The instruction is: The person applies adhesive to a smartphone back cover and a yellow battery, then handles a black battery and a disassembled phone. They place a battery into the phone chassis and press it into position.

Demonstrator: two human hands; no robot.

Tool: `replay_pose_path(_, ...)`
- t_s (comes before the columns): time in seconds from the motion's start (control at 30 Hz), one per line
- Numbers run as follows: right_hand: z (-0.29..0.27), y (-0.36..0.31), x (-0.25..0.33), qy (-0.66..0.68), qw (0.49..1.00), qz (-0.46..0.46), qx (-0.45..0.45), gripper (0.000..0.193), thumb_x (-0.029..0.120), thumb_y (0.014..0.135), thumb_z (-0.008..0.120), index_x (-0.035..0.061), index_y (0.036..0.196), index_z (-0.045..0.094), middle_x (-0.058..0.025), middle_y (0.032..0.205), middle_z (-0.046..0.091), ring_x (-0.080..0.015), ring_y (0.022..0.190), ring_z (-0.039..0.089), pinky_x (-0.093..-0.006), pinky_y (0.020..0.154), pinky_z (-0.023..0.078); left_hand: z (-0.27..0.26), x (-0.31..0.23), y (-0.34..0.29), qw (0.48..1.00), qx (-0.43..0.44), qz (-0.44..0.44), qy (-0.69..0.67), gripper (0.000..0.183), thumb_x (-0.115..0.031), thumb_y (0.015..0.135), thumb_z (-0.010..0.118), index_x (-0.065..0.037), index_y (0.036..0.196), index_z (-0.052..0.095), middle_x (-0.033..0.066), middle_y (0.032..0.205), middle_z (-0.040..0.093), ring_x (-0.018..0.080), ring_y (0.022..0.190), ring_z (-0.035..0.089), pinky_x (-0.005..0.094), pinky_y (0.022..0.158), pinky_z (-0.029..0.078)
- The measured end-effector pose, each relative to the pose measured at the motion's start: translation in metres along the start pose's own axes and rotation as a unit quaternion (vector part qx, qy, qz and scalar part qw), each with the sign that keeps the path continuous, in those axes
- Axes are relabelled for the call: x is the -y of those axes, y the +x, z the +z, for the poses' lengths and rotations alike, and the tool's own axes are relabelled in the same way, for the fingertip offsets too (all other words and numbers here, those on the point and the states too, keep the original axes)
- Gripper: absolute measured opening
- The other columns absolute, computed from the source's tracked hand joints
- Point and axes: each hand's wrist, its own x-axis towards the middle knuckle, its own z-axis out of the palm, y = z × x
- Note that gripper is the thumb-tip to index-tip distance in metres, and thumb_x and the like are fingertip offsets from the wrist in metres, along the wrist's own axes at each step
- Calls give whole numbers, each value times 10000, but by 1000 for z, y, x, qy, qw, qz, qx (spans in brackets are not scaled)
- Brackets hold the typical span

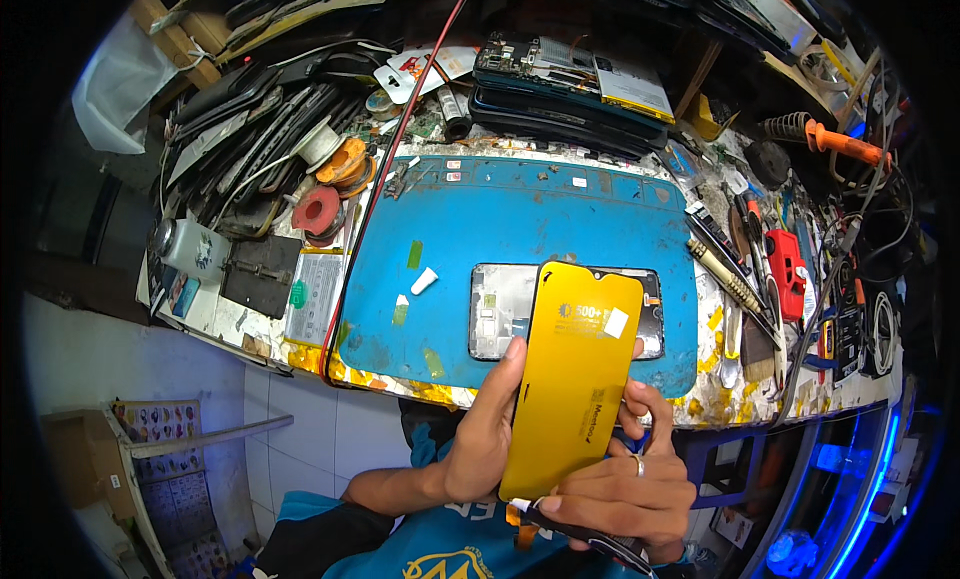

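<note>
Both hands, left hand (487, 434) and right hand (625, 484), pinch a yellow panel (575, 374) above the blue mat (520, 214); cluttered bench (300, 309) surrounds the mat, white tiles (300, 419) below.

Both hands' fingers (515, 364) curled, gripping

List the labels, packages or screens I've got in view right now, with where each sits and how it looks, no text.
Yellow phone-screen panel: held upright in both hands, left hand, right hand; notched top, small white sticker.
Phone frame: flat on the blue mat, behind the panel.
Opened phone: top centre, yellow-edged battery.
White bottle: left edge, patterned label.
</note>
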Motion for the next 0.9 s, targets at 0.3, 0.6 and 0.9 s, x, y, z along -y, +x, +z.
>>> replay_pose_path(0.3, -14, 4, -21, 89, 987, 81, -109, 530, -4, 926, 565, 58, 1400, 337, 25, 941, 454, -61, 634, 493, -176, 633, 449, 2, 2, 0, 1000, -23, 0, -3, 700, -566, 1023, 131, -106, 1545, 204, 267, 1514, 324, 373, 1134, 548, 490, 962, 484)
replay_pose_path(0.6, -14, 1, -18, -21, 989, 71, -125, 533, -47, 925, 552, 46, 1406, 341, 33, 953, 481, -30, 709, 529, -163, 670, 452, 1, 2, 1, 1000, -17, -2, -3, 707, -561, 1023, 135, -85, 1540, 207, 260, 1508, 338, 366, 1133, 548, 484, 977, 472)
replay_pose_path(0.9, -10, 0, -16, -266, 957, -26, -115, 609, -120, 876, 601, 31, 1409, 348, -2, 1051, 555, -18, 850, 576, -157, 765, 481, 2, 2, 3, 1000, -17, 1, -5, 721, -568, 1020, 139, -72, 1539, 203, 263, 1521, 314, 361, 1159, 536, 473, 1006, 454)
